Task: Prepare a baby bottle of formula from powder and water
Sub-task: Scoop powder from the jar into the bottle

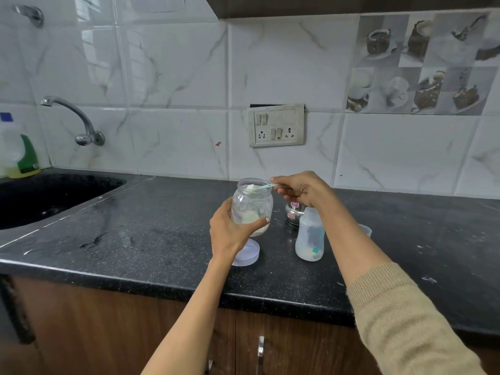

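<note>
Left hand (230,231) grips the powder jar (252,205) off the tabletop (151,239); right hand (300,189) pinches a heaped scoop (259,187), probably just inside its mouth.

- We see two arms reaching in from the bottom edge.
- Our left hand (230,231) and forearm are bare, with no sleeve showing.
- Our right hand (303,189) is bare too.
- A beige knit sleeve (405,315), ribbed at the cuff, covers the right arm above mid-forearm.
</note>
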Tool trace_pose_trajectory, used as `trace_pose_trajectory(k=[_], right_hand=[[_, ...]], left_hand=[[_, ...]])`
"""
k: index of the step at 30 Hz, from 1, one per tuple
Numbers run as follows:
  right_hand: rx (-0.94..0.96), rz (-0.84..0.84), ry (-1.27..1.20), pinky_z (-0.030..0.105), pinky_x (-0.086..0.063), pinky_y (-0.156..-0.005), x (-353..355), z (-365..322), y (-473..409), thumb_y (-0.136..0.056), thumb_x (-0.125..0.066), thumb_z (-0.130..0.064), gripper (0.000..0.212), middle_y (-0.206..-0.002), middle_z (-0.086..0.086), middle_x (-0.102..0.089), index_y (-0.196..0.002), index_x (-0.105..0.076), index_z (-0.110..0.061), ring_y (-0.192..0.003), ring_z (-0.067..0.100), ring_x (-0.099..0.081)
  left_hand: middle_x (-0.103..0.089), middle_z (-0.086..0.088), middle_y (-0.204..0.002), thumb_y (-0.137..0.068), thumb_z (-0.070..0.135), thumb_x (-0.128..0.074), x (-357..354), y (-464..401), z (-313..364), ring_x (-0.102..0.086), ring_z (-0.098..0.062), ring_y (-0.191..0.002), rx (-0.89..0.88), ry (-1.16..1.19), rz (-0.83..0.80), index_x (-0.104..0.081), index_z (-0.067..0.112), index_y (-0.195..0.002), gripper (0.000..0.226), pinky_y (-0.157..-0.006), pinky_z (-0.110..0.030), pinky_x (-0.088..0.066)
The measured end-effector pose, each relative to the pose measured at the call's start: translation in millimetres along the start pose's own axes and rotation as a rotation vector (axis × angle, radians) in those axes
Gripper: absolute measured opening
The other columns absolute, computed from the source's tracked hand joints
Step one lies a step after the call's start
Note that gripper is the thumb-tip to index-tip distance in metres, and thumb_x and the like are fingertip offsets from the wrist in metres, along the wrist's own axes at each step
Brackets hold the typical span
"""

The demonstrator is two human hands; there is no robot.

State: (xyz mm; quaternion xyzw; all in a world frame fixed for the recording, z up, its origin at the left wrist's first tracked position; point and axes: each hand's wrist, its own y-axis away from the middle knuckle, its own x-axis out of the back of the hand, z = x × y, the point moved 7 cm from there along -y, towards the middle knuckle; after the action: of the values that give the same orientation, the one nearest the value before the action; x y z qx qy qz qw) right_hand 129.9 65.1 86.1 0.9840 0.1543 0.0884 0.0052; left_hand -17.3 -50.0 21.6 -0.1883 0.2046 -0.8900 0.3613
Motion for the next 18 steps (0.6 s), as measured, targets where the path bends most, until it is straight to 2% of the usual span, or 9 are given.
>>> trace_pose_trajectory(k=[8,18], right_hand=[[0.005,0.006,-0.077,0.014,-0.043,-0.037,-0.1,2.1,-0.2,-0.079,-0.074,-0.014,0.015,-0.043,0.001,-0.063,-0.072,-0.064,-0.005,-0.033,0.001,-0.054],[-0.026,-0.027,-0.174,0.012,-0.041,-0.035,1.0,7.2,-1.5,-0.079,-0.074,-0.013,0.014,-0.044,0.000,-0.063,-0.074,-0.064,-0.005,-0.033,0.001,-0.055]], left_hand=[[-0.060,0.012,-0.101,-0.054,0.039,-0.087,0.8,-0.6,2.3,-0.054,-0.005,-0.091,0.013,-0.021,0.003,-0.057,0.022,-0.117,0.072,-0.077,-0.021,-0.042],[-0.055,0.016,-0.094,-0.055,0.039,-0.087,1.2,-1.4,1.8,-0.053,-0.006,-0.089,0.040,-0.030,0.016,-0.058,0.023,-0.113,0.067,-0.074,-0.021,-0.040]])
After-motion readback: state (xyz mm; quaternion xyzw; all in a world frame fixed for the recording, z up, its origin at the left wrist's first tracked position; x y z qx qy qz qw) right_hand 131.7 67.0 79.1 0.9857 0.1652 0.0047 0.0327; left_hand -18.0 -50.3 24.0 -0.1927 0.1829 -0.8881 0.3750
